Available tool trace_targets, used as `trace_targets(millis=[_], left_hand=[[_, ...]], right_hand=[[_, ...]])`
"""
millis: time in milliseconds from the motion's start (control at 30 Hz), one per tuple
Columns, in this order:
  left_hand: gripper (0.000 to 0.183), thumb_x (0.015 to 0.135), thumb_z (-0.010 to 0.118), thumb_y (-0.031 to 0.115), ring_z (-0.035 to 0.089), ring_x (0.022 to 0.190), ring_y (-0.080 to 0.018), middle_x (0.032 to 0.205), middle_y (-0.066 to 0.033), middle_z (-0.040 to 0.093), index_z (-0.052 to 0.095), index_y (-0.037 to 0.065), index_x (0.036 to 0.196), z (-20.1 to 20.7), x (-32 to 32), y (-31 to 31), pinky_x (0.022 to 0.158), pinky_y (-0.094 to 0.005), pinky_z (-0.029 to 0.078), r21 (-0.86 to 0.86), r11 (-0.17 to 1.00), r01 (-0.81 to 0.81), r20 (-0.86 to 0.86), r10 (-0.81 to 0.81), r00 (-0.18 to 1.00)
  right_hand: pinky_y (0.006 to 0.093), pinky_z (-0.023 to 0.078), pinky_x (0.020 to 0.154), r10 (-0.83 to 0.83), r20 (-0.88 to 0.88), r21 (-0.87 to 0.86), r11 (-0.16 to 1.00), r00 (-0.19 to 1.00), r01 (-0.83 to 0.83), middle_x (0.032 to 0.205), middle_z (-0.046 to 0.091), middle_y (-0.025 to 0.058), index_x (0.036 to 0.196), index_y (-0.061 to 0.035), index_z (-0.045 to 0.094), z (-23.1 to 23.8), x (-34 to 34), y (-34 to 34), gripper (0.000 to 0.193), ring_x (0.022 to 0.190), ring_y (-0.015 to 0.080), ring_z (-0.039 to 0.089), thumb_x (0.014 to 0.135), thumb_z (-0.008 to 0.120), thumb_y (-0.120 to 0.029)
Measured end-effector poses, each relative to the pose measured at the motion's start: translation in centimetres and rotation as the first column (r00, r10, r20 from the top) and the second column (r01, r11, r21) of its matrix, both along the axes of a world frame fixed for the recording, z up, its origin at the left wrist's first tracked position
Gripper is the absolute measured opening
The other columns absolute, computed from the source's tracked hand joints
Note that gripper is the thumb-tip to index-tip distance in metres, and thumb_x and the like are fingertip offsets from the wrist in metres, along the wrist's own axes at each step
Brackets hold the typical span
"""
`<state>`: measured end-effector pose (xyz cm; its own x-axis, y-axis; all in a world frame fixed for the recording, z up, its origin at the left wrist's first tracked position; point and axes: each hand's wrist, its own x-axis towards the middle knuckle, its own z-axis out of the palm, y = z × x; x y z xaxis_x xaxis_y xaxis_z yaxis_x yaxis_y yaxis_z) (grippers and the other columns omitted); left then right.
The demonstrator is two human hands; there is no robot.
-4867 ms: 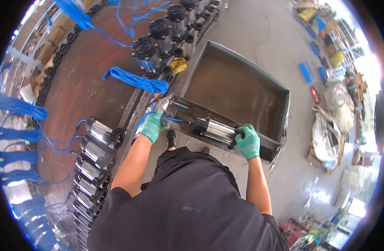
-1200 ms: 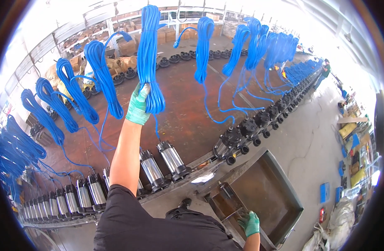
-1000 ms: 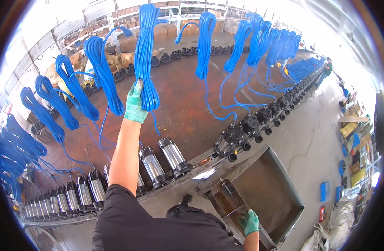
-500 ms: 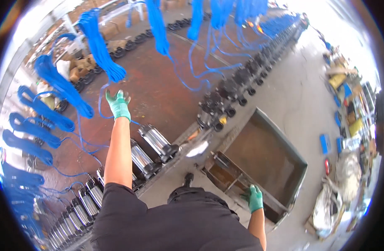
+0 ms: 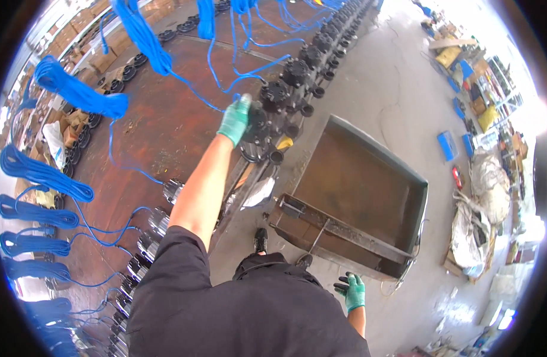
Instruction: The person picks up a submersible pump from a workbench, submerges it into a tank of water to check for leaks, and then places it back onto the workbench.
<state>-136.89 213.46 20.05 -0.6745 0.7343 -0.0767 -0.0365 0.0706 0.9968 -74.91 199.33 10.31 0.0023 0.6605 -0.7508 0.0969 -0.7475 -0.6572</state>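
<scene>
Left hand (image 5: 235,122): gone from below a hanging coil to the row of pumps left of the trough (image 5: 360,187).
Right hand (image 5: 352,291): come away from the trough's near edge; hangs apart from it on the person's side, fingers spread, its grip holding nothing.
Left grip: green glove over the side of a black-topped pump (image 5: 258,128); from where I stand, I can't tell whether the fingers are closed on it.
Black-topped pump: at the edge of the counter (image 5: 136,125), left of the trough, near the end of its row.
Blue coil (image 5: 144,41): farther left of the trough, its cable trailing toward the left hand.
Silver-bodied pumps (image 5: 159,221): lined along the counter, left of the trough and nearer the person.
White sacks (image 5: 488,184): heaped on the floor, right of the trough.
</scene>
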Motion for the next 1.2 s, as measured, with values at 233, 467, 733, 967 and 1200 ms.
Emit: trace_targets(millis=[233,467,733,967,1200], left_hand=[[0.051,0.103,0.053,0.050,0.054,0.083,-0.0117,0.083,-0.0013,0.061,0.060,0.003,0.083,-1.0,9.5,-7.4,0.084,-0.0303,0.043,0.178,0.977,0.114,-0.144,-0.089,0.986],[0.051,0.105,0.050,0.043,0.064,0.090,-0.0250,0.073,-0.0067,0.053,0.045,0.008,0.069,12.4,17.2,-12.7,0.095,-0.0451,0.048,0.445,0.851,0.278,-0.336,-0.129,0.933],[0.048,0.108,0.045,0.038,0.060,0.085,-0.0235,0.078,-0.0084,0.055,0.048,0.006,0.072,9.0,28.0,-13.2,0.094,-0.0473,0.050,0.525,0.811,0.259,0.022,-0.317,0.948],[0.035,0.107,0.053,0.037,0.060,0.088,-0.0104,0.089,-0.0006,0.064,0.066,0.006,0.097,-3.8,30.4,-14.0,0.081,-0.0284,0.049,0.077,0.953,0.294,0.190,-0.303,0.934],[0.038,0.105,0.054,0.041,0.062,0.082,-0.0108,0.093,-0.0034,0.069,0.070,0.006,0.110,-13.9,30.7,-12.8,0.077,-0.0287,0.052,-0.208,0.915,0.346,0.268,-0.287,0.920]], right_hand=[[0.0404,0.061,0.065,-0.003,-0.040,-0.027,1.000,0.999,0.002,0.109,0.067,0.0209,0.130,0.0007,0.053,-1.0,0.3,-1.8,0.038,0.079,0.0326,0.072,0.104,0.052,-0.027],[0.0335,0.057,0.075,0.398,-0.055,0.142,0.911,0.916,-0.387,0.107,0.067,0.0110,0.126,0.0008,0.057,3.0,-7.9,4.2,0.033,0.086,0.0199,0.067,0.104,0.056,-0.023],[0.0307,0.058,0.078,0.378,-0.492,0.241,0.925,0.784,-0.295,0.125,0.062,0.0145,0.149,0.0015,0.038,7.1,-10.3,5.9,0.062,0.090,0.0194,0.068,0.091,0.061,-0.004],[0.0254,0.048,0.051,0.273,0.156,0.338,0.888,0.949,-0.311,0.099,0.071,0.0106,0.131,0.0053,0.060,5.7,-1.9,9.5,0.047,0.064,0.0113,0.061,0.086,0.047,0.004],[0.0360,0.055,0.073,0.390,0.577,0.244,0.756,0.717,-0.607,0.099,0.073,0.0246,0.125,-0.0003,0.066,4.0,0.7,13.8,0.039,0.079,0.0266,0.071,0.088,0.057,-0.011]])
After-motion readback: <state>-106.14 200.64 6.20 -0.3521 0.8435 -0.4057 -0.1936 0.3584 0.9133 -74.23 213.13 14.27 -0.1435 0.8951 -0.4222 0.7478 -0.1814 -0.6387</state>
